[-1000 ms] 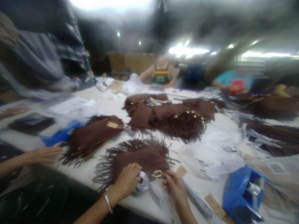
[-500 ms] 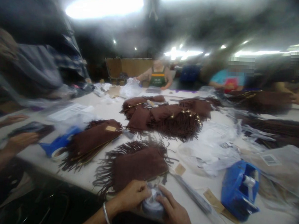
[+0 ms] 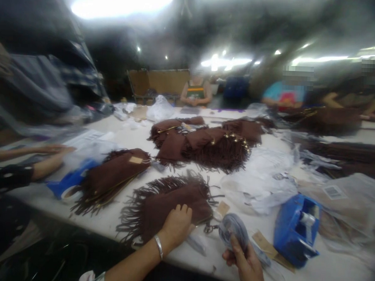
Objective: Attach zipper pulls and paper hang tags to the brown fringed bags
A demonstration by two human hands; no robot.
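Note:
A brown fringed bag (image 3: 159, 214) lies flat at the table's front edge. My left hand (image 3: 177, 227), with a silver bangle at the wrist, is closed at the bag's front edge, its curled fingers over the brown face. To the right, my right hand (image 3: 246, 255) pinches a coiled strap (image 3: 233, 231) wrapped in clear plastic. A metal clasp (image 3: 211, 228) sticks out of the coil toward the bag. Beside the bag's right corner lies a tan tag (image 3: 222, 208). A clear plastic piece (image 3: 197, 243) shows below my left hand.
Blue tape dispensers stand at right (image 3: 297, 230) and left (image 3: 70, 179). More fringed bags (image 3: 117, 174) lie left, and a pile of them (image 3: 206, 147) farther back. Crumpled plastic bags (image 3: 260, 185) spread at right. A co-worker's hands (image 3: 54, 157) are at far left; others sit across the table.
My right hand has moved right with the coiled strap, whose clasp now shows. My left hand has left the coil and gone onto the bag. The co-worker's hands at left have shifted onto white plastic.

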